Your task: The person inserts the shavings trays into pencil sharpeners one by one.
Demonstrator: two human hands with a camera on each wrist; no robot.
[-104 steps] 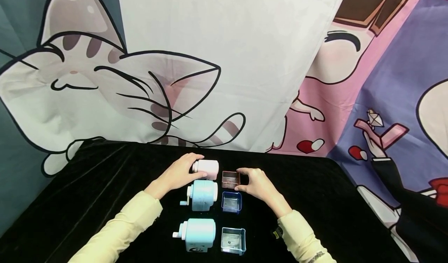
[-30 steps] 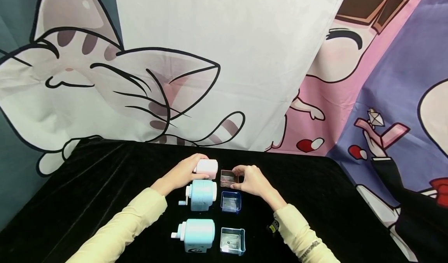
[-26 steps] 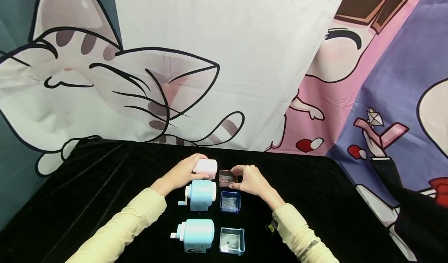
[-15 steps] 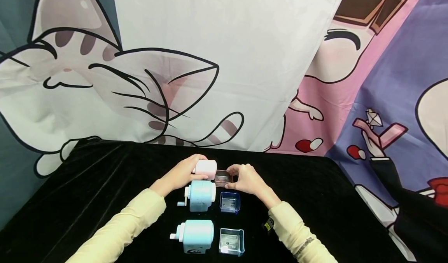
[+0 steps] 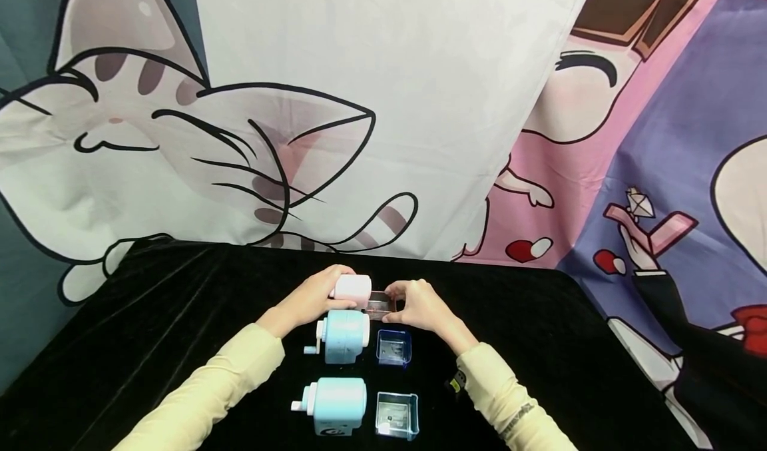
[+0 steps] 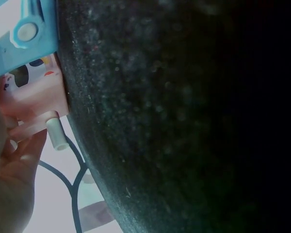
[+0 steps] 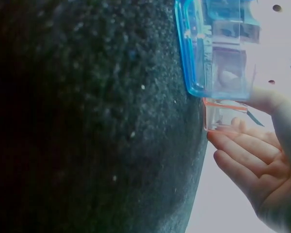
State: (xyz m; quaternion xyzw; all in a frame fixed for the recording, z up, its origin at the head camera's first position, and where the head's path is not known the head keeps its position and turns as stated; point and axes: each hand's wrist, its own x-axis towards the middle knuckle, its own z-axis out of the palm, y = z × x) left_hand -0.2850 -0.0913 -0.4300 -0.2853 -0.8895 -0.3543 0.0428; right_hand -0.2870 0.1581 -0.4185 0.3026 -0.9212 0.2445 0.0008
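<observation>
In the head view, my left hand (image 5: pixel 311 298) grips a pink crank pencil sharpener (image 5: pixel 355 289) at the back of the row. My right hand (image 5: pixel 422 306) pinches a clear reddish shavings drawer (image 5: pixel 377 307) between thumb and fingers. The drawer's left end meets the right side of the sharpener. The left wrist view shows the pink sharpener (image 6: pixel 36 94) with its crank handle (image 6: pixel 57 134) pointing down, fingers curled behind it. Seen from the right wrist, the reddish drawer (image 7: pixel 223 115) is partly hidden behind a blue drawer.
Closer to me stand two blue crank sharpeners, one in the middle (image 5: pixel 344 336) and one in front (image 5: pixel 339 401). Beside them lie a dark blue drawer (image 5: pixel 393 348) and a pale blue drawer (image 5: pixel 397 416). Black cloth (image 5: pixel 210 331) covers the table; a printed curtain (image 5: pixel 449 104) hangs behind.
My right hand has moved left with the reddish drawer, closing the gap to the pink sharpener. My left hand has shifted slightly right on the sharpener, then stayed put.
</observation>
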